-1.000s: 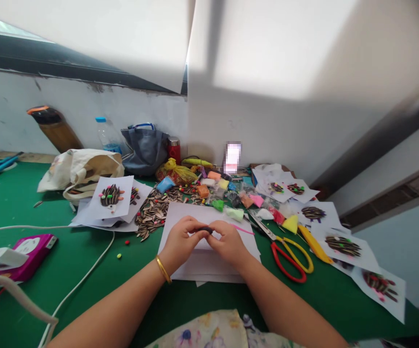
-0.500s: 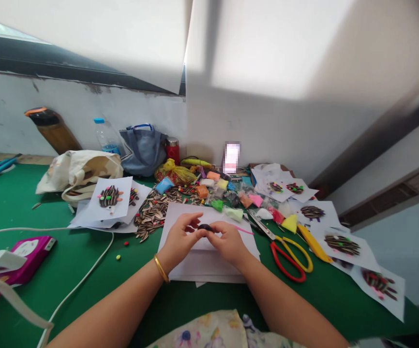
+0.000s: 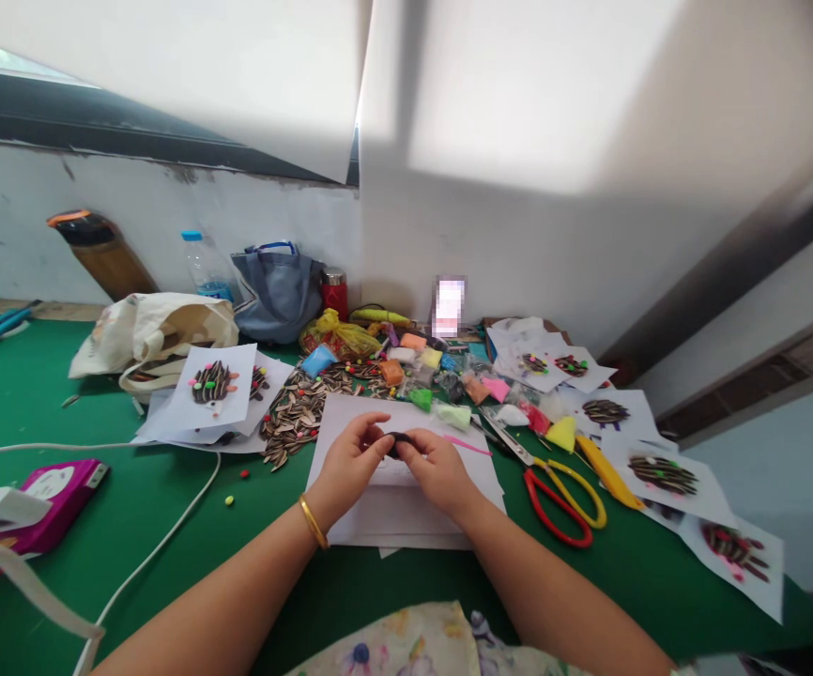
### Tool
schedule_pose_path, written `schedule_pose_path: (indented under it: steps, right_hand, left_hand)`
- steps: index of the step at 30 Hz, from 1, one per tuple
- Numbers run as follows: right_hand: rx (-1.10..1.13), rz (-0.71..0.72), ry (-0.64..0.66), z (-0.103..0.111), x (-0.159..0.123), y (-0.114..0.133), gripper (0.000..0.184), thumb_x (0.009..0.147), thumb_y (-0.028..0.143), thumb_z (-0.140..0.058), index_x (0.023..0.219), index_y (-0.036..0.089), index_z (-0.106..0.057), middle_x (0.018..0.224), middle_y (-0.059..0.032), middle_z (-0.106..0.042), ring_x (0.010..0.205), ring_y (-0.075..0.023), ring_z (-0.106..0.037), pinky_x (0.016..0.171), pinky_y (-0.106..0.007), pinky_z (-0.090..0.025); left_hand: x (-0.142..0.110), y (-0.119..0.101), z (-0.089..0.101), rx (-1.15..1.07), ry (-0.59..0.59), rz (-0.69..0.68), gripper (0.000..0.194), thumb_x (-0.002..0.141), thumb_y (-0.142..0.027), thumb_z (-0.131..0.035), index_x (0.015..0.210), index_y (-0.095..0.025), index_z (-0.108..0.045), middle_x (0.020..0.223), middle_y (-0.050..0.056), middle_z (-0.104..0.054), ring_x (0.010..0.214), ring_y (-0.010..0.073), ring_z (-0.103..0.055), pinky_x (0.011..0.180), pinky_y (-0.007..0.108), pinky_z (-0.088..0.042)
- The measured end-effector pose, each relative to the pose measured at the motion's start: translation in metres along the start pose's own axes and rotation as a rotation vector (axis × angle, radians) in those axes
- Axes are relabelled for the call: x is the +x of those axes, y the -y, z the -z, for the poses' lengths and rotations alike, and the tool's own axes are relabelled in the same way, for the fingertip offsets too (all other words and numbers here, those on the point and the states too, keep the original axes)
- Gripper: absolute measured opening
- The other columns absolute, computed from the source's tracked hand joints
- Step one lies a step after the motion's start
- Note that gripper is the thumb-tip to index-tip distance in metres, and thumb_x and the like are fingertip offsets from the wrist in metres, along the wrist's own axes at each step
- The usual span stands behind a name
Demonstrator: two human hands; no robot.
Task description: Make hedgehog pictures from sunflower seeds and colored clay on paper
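A small dark lump of modelling clay (image 3: 398,443) is pinched between the fingertips of both hands, above a stack of white paper (image 3: 399,519). My left hand (image 3: 348,462) grips its left side with thumb and fingers, the upper fingers a little raised. On the other side my right hand (image 3: 440,471) presses it between thumb and forefinger. Part of the lump is hidden by the fingers. A thin pink strip (image 3: 468,445) lies on the paper just beyond my right hand.
Sunflower seeds (image 3: 298,418) are heaped left of the paper, with coloured clay packets (image 3: 455,413) behind. Scissors (image 3: 561,498) and a yellow cutter (image 3: 607,472) lie to the right. Seed-picture sheets (image 3: 664,479) line the right edge. A white cable (image 3: 160,549) crosses the left side.
The fingers of my left hand lifted off the dark clay and came back nearer to it. My right fingers have shifted on the lump, which has turned slightly between them.
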State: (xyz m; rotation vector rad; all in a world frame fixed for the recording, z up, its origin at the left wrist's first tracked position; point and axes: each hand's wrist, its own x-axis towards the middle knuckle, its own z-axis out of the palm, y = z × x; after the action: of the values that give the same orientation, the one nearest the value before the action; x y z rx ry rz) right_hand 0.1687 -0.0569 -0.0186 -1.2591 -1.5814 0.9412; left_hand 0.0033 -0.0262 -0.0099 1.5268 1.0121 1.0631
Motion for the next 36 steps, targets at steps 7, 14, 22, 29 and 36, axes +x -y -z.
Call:
schedule_pose_path:
  steps: [7,14,22,29,36]
  right_hand:
    - [-0.219,0.02,0.028,0.0031,-0.0004,0.0034,0.014,0.086,0.029,-0.06,0.082,0.02,-0.07,0.081,-0.0016,-0.069,0.077,-0.0167,-0.06,0.072,-0.028,-0.045]
    - [0.117,-0.021,0.031,0.0028,0.0011,0.0016,0.019,0.087,0.034,-0.06,0.096,0.02,-0.071,0.093,-0.0031,-0.073,0.086,-0.0188,-0.066,0.079,-0.03,-0.049]
    - [-0.105,0.005,0.011,0.0095,0.0011,0.0021,0.019,0.09,0.032,-0.057,0.089,0.021,-0.072,0.086,-0.0028,-0.073,0.081,-0.0187,-0.066,0.075,-0.029,-0.049]
    - [0.042,-0.018,0.031,0.0036,-0.0003,0.0073,0.031,0.079,0.034,-0.07,0.107,0.021,-0.069,0.102,-0.0043,-0.073,0.089,-0.0198,-0.066,0.082,-0.033,-0.05]
    - [0.171,-0.096,-0.021,0.0045,0.0041,-0.0021,0.021,0.082,0.036,-0.065,0.09,0.018,-0.071,0.085,-0.0039,-0.073,0.08,-0.0197,-0.067,0.075,-0.031,-0.051]
  left_hand:
    - [0.0025,-0.0028,0.0026,0.092,0.038,0.023,0.015,0.076,-0.033,-0.066,0.076,-0.018,-0.07,0.073,0.003,-0.068,0.07,0.0182,-0.064,0.067,0.03,-0.051]
    - [0.0022,-0.001,-0.0006,-0.068,-0.041,0.071,0.024,0.078,-0.039,-0.067,0.087,-0.016,-0.069,0.079,0.003,-0.07,0.071,0.017,-0.063,0.066,0.028,-0.052]
    - [-0.0007,0.0007,0.0019,0.111,0.048,-0.087,0.03,0.082,-0.036,-0.064,0.109,-0.022,-0.069,0.107,0.007,-0.067,0.098,0.0206,-0.065,0.078,0.031,-0.054]
    - [0.0017,0.0009,0.0006,0.043,-0.083,0.022,0.018,0.077,-0.035,-0.067,0.079,-0.018,-0.071,0.078,0.004,-0.072,0.075,0.0197,-0.067,0.072,0.032,-0.055]
    - [-0.0018,-0.0024,-0.0028,-0.051,-0.017,0.025,0.033,0.079,-0.039,-0.067,0.105,-0.018,-0.069,0.091,0.006,-0.072,0.08,0.0189,-0.067,0.071,0.032,-0.055]
